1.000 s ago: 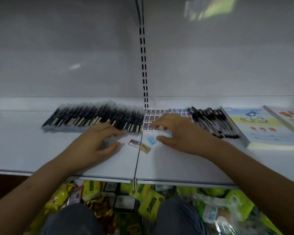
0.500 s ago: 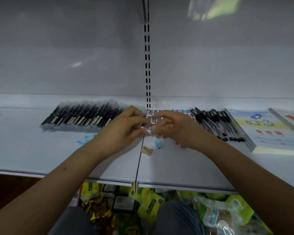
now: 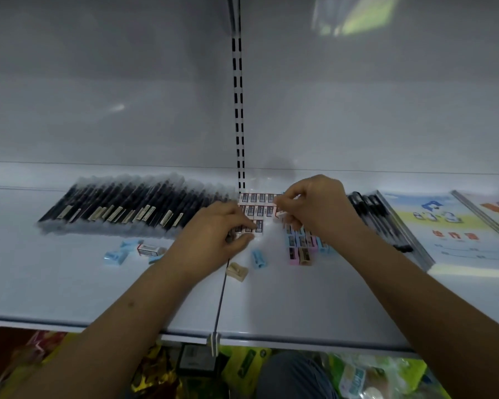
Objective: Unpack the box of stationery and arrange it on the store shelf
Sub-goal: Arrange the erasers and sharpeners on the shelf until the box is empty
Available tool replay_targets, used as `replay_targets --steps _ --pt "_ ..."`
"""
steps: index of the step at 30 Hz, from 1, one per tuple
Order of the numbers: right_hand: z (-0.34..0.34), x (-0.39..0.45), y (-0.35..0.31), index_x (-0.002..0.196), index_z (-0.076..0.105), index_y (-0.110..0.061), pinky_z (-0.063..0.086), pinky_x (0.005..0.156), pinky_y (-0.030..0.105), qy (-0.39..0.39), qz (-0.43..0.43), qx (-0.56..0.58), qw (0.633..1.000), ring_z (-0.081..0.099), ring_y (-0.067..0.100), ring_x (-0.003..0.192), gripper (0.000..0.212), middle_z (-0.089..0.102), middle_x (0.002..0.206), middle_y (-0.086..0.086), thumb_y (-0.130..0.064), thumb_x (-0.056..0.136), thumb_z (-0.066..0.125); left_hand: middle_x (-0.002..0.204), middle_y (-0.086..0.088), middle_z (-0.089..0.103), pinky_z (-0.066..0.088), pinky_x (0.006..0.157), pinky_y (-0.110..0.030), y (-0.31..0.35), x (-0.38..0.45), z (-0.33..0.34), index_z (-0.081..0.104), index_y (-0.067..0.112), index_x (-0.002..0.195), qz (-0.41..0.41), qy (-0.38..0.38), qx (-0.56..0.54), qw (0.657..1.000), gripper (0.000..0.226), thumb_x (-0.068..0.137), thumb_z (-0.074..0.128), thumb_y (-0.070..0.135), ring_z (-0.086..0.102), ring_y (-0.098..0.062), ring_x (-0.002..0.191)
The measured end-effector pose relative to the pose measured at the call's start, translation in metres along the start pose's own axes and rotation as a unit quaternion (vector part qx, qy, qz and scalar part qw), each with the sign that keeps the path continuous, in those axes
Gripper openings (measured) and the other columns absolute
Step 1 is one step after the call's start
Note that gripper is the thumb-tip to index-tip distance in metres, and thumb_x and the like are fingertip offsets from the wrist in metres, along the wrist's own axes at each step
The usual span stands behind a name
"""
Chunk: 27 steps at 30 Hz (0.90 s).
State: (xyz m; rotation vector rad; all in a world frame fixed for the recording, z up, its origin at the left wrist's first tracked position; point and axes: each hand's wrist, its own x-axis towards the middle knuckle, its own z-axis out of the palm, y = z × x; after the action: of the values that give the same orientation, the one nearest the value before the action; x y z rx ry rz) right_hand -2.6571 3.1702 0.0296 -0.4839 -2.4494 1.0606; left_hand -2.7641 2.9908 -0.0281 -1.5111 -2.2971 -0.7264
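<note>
Both hands have parted since half a second ago: the left hand (image 3: 213,234) now grips an eraser at the front of the eraser block (image 3: 257,207), the right hand (image 3: 314,208) pinches another beside it. Pens (image 3: 121,205) and booklets (image 3: 444,226) already lie arranged on the shelf (image 3: 69,283); loose sharpeners (image 3: 258,258) and a stray eraser (image 3: 149,249) remain unsorted.

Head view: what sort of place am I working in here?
Most likely a shop aisle. A white metal shelf with a slotted upright behind it holds goods in rows: wrapped pens, erasers, sharpeners and notebooks. Packaged snacks fill the tier below.
</note>
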Motion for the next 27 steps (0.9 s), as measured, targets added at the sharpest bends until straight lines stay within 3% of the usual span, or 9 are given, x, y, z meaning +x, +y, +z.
replay_targets --steps 4,6,8,13,15,20,27 --pt "-0.009 0.011 -0.003 0.08 0.075 -0.007 0.057 0.059 0.017 -0.066 0.047 -0.029 0.996 0.07 0.01 0.056 0.02 0.072 0.065 0.004 -0.021 0.092 0.067 0.101 0.009 0.063 0.048 0.086 -0.037 -0.002 0.0 0.004 0.073 0.022 0.106 0.007 0.009 0.012 1.0 0.019 0.088 0.071 0.028 0.054 -0.012 0.093" --pt "-0.015 0.013 -0.003 0.087 0.074 -0.002 0.055 0.057 0.015 -0.122 0.091 0.008 0.988 0.072 0.012 0.064 0.014 0.075 0.077 0.006 -0.013 0.092 0.065 0.101 0.01 0.062 0.047 0.085 -0.036 -0.001 0.0 0.006 0.072 0.023 0.106 0.003 0.008 0.013 1.0 0.018 0.089 0.07 0.028 0.053 -0.012 0.093" --pt "-0.016 0.014 -0.007 0.089 0.072 -0.003 0.052 0.053 0.013 -0.124 0.094 0.038 0.987 0.072 0.01 0.063 0.009 0.075 0.08 0.006 -0.011 0.089 0.069 0.101 0.01 0.061 0.046 0.084 -0.036 -0.001 0.0 0.007 0.072 0.024 0.106 -0.002 0.012 0.012 1.0 0.018 0.089 0.07 0.027 0.051 -0.012 0.093" --pt "-0.004 0.01 -0.003 0.083 0.067 -0.011 0.056 0.075 0.028 -0.033 -0.082 -0.172 0.981 0.067 0.011 0.071 0.018 0.068 0.075 -0.003 -0.023 0.079 0.08 0.102 0.009 0.06 0.045 0.082 -0.035 -0.001 -0.001 0.008 0.071 0.022 0.107 -0.002 0.015 0.013 1.0 0.019 0.088 0.07 0.023 0.049 -0.012 0.092" --pt "0.002 0.005 -0.001 0.084 0.065 -0.013 0.055 0.076 0.032 -0.05 -0.132 -0.192 0.971 0.063 0.012 0.074 0.016 0.064 0.077 -0.005 -0.022 0.08 0.078 0.102 0.008 0.06 0.046 0.083 -0.035 -0.001 -0.001 0.007 0.071 0.022 0.106 -0.003 0.013 0.013 1.0 0.019 0.087 0.07 0.022 0.05 -0.013 0.093" --pt "0.012 -0.003 -0.002 0.103 0.068 -0.014 0.047 0.087 0.03 -0.186 -0.186 -0.31 0.913 0.06 0.015 0.095 0.014 0.066 0.102 0.0 -0.023 0.092 0.063 0.1 0.007 0.06 0.047 0.082 -0.038 -0.002 -0.001 0.006 0.071 0.021 0.104 0.001 0.014 -0.003 1.0 0.017 0.087 0.071 0.019 0.052 -0.015 0.092" --pt "0.023 0.003 0.005 0.106 0.065 -0.016 0.046 0.088 0.031 -0.167 -0.182 -0.318 0.915 0.056 0.016 0.103 0.014 0.061 0.11 0.0 -0.018 0.094 0.059 0.104 0.007 0.062 0.049 0.087 -0.042 -0.005 -0.002 0.005 0.072 0.02 0.106 -0.005 0.011 -0.031 0.999 0.022 0.086 0.067 0.013 0.056 -0.015 0.096"
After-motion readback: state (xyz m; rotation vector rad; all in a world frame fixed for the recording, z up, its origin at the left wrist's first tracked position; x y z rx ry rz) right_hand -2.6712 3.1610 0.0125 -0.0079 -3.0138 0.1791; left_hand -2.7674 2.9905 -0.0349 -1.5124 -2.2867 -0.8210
